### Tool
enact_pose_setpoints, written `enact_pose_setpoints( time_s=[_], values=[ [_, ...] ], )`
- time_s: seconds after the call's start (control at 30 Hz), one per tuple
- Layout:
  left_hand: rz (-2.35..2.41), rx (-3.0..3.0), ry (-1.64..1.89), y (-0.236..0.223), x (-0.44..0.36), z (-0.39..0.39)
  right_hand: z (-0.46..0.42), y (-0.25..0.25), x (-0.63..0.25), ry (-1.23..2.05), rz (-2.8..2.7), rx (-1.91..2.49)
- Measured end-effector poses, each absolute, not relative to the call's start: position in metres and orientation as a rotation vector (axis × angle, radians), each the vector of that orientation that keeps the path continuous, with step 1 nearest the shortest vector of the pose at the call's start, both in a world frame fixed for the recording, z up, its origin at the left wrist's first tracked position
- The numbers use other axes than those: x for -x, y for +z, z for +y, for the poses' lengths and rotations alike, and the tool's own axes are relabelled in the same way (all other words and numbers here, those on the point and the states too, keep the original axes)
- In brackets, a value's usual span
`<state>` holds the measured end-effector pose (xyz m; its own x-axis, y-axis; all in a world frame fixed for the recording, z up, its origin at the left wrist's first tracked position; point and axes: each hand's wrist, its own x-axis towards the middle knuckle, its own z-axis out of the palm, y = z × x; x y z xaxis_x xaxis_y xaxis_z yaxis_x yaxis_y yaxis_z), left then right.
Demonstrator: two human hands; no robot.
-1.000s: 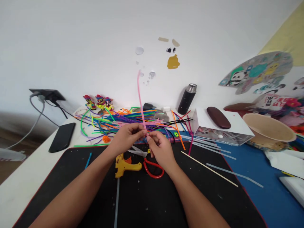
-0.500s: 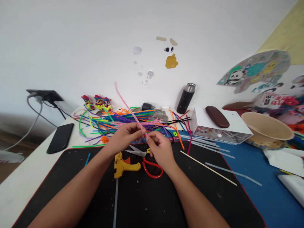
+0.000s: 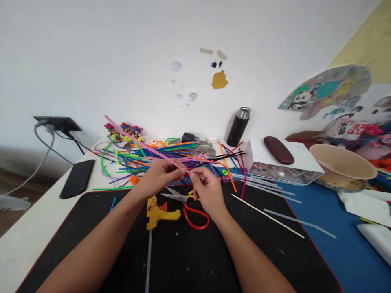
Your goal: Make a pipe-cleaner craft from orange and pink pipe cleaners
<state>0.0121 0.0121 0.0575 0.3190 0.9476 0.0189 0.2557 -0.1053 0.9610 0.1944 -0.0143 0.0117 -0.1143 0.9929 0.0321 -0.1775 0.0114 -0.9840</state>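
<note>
Both my hands meet above the black mat point(image 3: 183, 260). My left hand point(image 3: 160, 178) and my right hand point(image 3: 206, 189) each pinch the near end of a long pink pipe cleaner point(image 3: 137, 142), whose free end slants up and to the left over a heap of coloured pipe cleaners point(image 3: 159, 156). Just below my hands lie red-handled scissors point(image 3: 191, 205) and a yellow glue gun point(image 3: 160, 212).
A black phone point(image 3: 77, 178) lies at the left, with a wall socket and cables point(image 3: 56, 124) behind it. A black flask point(image 3: 238, 127), a white box point(image 3: 282, 165) bearing a dark case, a beige bowl point(image 3: 343, 169), a wooden stick point(image 3: 267, 215) and three small figurines point(image 3: 125, 131) are also here.
The pink pipe cleaner's free end has swung from nearly upright down to the left. My hands have stayed in about the same place, pinching its near end.
</note>
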Motion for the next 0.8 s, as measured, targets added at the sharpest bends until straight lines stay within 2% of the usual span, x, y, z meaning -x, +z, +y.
enact_pose_setpoints(
  time_s=[0.33, 0.8],
  values=[
    [1.135, -1.608, 0.836, 0.0557, -0.0109, 0.0116, -0.0152, 0.0128, -0.1956, 1.319, -1.183, 1.03],
    [1.157, -1.695, 0.83, 0.06, -0.0104, 0.0115, -0.0166, 0.0153, -0.2013, 0.951, -1.572, 1.153]
  ],
)
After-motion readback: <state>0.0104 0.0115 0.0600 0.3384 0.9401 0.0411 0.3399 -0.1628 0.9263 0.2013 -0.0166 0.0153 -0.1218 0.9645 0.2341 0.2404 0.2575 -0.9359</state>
